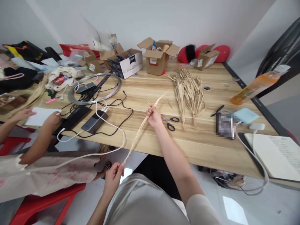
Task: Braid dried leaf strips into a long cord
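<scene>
A long, thin braid of pale dried leaf strips (pixel 135 141) stretches slantwise between my two hands. My left hand (pixel 113 178), low and in front of my body, pinches its lower end. Over the table, my right hand (pixel 153 116) is closed round the upper part, and loose pointed strip ends stick out beyond the fingers. Black-handled scissors (pixel 172 123) lie on the table just right of my right hand, their blades partly hidden by it. Farther back rests a bundle of dried leaves (pixel 187 93).
At the left, a co-worker's hands (pixel 52 118) hold white paper (pixel 38 116). A power bank (pixel 95 122), cables and a wire coil (pixel 117 89) lie between us. Boxes (pixel 156 64) line the back. To the right are an orange bottle (pixel 257 86) and an open notebook (pixel 274 154).
</scene>
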A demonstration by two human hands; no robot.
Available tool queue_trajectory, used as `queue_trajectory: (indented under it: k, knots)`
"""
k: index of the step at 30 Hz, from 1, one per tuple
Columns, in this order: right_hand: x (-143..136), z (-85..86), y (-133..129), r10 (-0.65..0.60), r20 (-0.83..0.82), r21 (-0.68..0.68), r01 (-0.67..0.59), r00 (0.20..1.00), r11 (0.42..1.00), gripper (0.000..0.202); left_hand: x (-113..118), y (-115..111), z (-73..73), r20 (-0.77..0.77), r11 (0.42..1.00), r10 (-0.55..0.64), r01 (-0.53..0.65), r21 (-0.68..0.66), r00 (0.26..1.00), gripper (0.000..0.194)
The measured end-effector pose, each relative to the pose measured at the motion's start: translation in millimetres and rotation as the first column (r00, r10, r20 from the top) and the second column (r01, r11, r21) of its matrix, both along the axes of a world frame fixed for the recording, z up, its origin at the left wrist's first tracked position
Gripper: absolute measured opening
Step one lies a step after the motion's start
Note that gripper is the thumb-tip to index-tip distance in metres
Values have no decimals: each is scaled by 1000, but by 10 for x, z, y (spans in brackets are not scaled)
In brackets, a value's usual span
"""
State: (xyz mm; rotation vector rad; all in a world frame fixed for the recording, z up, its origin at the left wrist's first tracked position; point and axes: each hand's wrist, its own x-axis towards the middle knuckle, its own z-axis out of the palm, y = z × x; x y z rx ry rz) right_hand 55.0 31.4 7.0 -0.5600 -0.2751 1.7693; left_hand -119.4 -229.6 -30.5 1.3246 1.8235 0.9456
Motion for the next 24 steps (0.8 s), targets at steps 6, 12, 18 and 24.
queue_trajectory:
  k: [6,12,18,24]
  knots:
    - [-69,-34,-63,161,40,49,-163,986,985,18,175,8,199,-86,992,123,-123,9,989,39]
    - [-153,4,-125,58,31,-13,-57,998,998,28,230,13,147,-95,997,70,-71,-9,993,41]
    - [-189,-22,-164,-59,84,9,59,995,998,29,259,58,41,116,988,148,-142,-57,982,44]
    - [-174,-66,-173,-78,56,53,75,995,996,29,292,75,84,200,981,188,-176,-75,962,44]
